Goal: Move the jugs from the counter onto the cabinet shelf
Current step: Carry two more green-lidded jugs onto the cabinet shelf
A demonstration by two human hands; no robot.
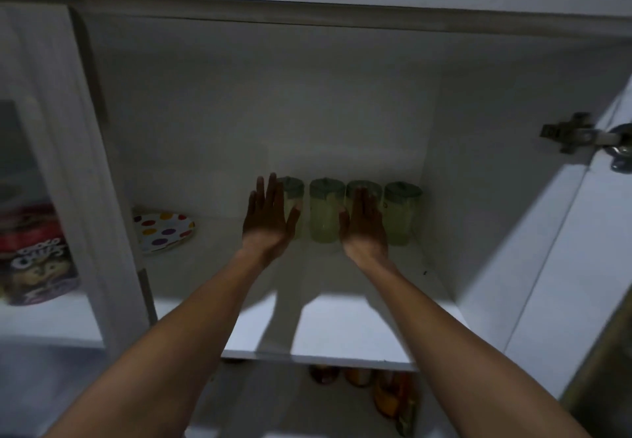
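Several pale green jugs with darker green lids stand in a row at the back of the white cabinet shelf [342, 318]. One jug [323, 212] shows fully between my hands and another [403, 213] stands at the right end. My left hand [268, 220] is flat and open in front of the leftmost jug [293, 198], partly hiding it. My right hand [364, 225] is open too, in front of the third jug [371, 188]. Neither hand grips anything.
A polka-dot plate [164, 230] lies at the shelf's left. A cereal bag [36, 256] stands behind the glass door on the left. The open cabinet door with its hinge [567, 133] is on the right. Jars [359, 377] stand on the shelf below.
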